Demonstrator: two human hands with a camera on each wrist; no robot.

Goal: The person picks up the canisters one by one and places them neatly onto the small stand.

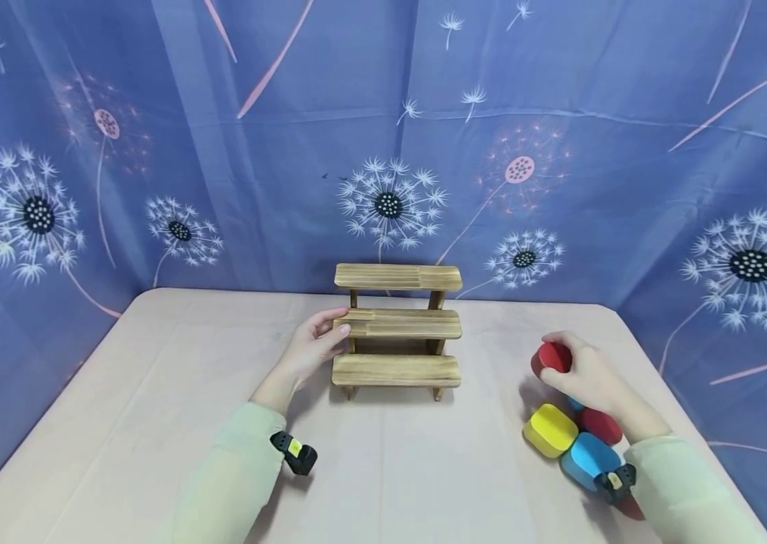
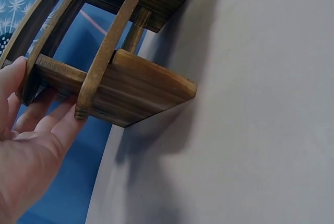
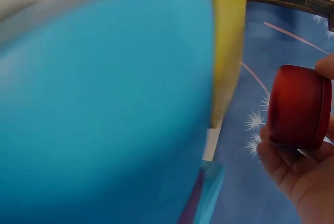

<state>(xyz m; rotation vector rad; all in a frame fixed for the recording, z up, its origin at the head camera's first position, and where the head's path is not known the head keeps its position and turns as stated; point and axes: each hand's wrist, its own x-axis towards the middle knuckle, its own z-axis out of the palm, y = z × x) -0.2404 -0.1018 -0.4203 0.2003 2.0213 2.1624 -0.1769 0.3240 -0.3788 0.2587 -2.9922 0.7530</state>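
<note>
A three-step wooden display stand (image 1: 397, 370) stands upright near the back of the table. My left hand (image 1: 308, 349) grips the left end of its middle step, and the left wrist view shows the thumb on one side and fingers (image 2: 65, 125) on the other. Over to the right, my right hand (image 1: 590, 378) holds a small round red tin (image 3: 297, 106) between thumb and fingers, above the table. Below that hand sit a yellow tin (image 1: 551, 431), a blue tin (image 1: 589, 461) and a red tin (image 1: 601, 425), partly covered by hand and wrist.
Another bit of blue (image 1: 575, 403) and a red piece (image 1: 630, 508) show beside the right arm, mostly hidden. A blue dandelion-print curtain (image 1: 274, 189) encloses the back and sides of the pale table (image 1: 152, 393).
</note>
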